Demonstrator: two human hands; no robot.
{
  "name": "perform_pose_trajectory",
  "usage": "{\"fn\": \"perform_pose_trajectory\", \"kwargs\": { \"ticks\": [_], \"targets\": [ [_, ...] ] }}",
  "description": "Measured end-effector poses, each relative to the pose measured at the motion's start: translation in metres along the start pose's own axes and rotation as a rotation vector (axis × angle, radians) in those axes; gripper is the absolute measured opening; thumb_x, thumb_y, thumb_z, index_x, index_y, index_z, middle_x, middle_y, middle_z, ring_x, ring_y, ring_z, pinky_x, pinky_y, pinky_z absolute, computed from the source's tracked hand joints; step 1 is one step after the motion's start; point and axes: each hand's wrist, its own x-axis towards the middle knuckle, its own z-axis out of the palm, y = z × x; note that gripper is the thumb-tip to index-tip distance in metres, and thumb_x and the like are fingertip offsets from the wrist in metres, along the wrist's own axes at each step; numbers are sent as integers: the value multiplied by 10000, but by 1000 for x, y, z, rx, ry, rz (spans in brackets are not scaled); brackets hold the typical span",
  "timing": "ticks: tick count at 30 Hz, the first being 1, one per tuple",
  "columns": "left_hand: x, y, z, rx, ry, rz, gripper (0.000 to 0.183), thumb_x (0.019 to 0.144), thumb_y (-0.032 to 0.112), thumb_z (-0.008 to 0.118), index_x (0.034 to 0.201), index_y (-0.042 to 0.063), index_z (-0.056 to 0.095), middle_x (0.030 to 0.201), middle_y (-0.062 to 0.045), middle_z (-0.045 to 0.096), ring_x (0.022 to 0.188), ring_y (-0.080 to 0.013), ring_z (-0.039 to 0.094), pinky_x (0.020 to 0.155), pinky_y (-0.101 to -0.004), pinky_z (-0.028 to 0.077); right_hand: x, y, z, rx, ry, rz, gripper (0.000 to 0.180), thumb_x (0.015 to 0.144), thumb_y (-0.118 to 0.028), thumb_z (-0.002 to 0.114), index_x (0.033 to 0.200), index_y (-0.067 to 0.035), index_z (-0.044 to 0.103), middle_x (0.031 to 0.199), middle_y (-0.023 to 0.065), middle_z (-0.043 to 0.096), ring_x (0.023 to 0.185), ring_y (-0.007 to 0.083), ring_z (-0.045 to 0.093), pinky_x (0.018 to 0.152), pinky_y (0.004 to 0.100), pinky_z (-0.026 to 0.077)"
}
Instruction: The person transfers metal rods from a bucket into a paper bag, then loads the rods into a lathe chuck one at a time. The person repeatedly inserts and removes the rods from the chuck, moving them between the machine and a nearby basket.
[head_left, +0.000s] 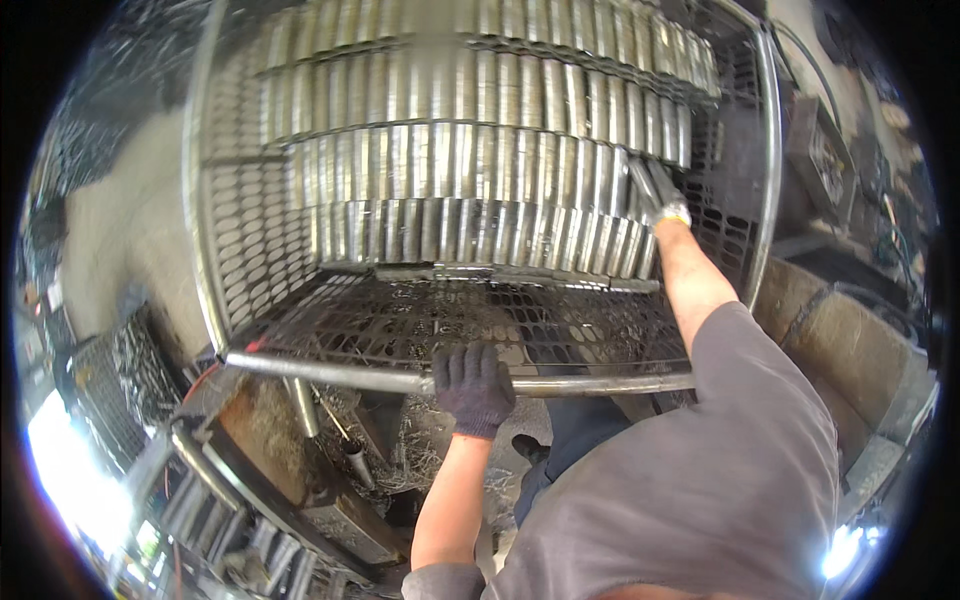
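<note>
My left hand (474, 388), in a dark knit glove, is wrapped over the front tube rail (322, 371) of a metal basket with perforated walls. Beyond the rail, short metal cylinders (442, 161) lie side by side in several stacked rows. My right hand (666, 196), gloved with a pale, yellow-edged cuff, reaches inside to the right end of a middle row. A tilted dark cylinder (641, 180) appears to lie against its fingers. Blur and the dark glove hide whether they grip it.
The basket's perforated floor (420, 315) shows in front of the rows. Its right side rail (766, 165) runs beside my right arm. At lower left stands a rusty metal frame (262, 427), with more metal bars (217, 525) below. A brown metal bin (847, 337) is on the right.
</note>
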Motion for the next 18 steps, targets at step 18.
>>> {"fn": "perform_pose_trajectory", "kwargs": {
  "ticks": [18],
  "targets": [
    [-211, 28, -135, -464, 348, -401, 736, 854, 217, 724, 1516, 88, 430, 1487, -200, 524, 1383, -395, 501, 1178, -476, 404, -467, -296, -222, 58, -387, -1817, 177, 748, -183, 825, 771, -108, 666, 875, 129, 680, 723, 310, 689, 586, 427, 539]
  ]
}}
